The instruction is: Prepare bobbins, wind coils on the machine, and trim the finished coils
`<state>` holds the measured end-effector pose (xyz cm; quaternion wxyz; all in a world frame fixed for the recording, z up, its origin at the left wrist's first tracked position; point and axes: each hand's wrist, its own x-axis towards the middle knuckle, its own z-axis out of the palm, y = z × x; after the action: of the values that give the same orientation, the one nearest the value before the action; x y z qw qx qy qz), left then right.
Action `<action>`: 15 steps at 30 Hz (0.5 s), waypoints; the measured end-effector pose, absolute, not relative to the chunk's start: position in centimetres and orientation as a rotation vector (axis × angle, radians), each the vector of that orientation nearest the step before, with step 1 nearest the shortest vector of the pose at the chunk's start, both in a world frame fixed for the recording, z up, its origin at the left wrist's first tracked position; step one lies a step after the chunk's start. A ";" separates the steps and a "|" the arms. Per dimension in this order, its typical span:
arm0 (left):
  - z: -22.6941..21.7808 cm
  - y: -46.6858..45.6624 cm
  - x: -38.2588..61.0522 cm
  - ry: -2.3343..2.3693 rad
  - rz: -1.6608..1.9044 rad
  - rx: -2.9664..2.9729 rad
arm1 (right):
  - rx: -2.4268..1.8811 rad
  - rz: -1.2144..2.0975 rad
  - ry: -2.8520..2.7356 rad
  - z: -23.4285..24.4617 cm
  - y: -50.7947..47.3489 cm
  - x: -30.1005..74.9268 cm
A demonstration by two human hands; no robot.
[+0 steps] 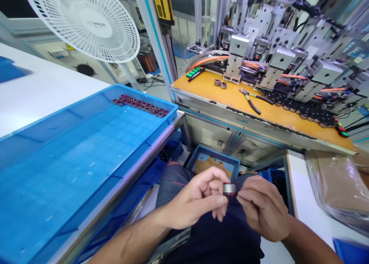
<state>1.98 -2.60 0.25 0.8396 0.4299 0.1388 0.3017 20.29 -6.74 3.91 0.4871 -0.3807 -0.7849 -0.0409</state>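
Observation:
A small round metal part point(230, 188), silver with a dark red underside, is pinched between both my hands over my lap. My left hand point(198, 198) grips it from the left with thumb and fingers curled. My right hand point(263, 208) holds its right side with pressed fingertips. A large blue tray point(86, 156) lies to my left, with a row of several similar dark red parts point(141, 105) along its far edge.
A white fan point(86, 21) stands at the back left. Ahead, an orange-topped bench point(259, 110) carries a winding machine point(288, 52), pliers point(253, 98), a marker point(196, 74) and two loose parts point(220, 83). A small blue bin point(213, 160) sits below; plastic-wrapped material point(337, 183) lies right.

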 end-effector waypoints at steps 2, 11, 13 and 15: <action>0.3 -2.8 2.2 0.260 0.717 0.885 | -0.960 -0.108 -1.894 3.7 -6.7 20.4; 0.4 -2.2 2.8 0.138 0.899 0.751 | -0.869 0.013 -1.910 4.0 -6.6 20.3; 0.3 -1.9 3.0 0.220 0.763 0.791 | -0.919 0.020 -1.892 3.9 -7.0 20.2; 0.2 -1.7 3.1 0.218 0.540 0.849 | -0.982 0.019 -1.888 3.8 -7.3 20.4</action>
<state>3.11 -1.69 0.16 0.8704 0.4059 0.1042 0.2584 20.41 -7.32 3.84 0.4854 -0.4035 -0.7756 0.0077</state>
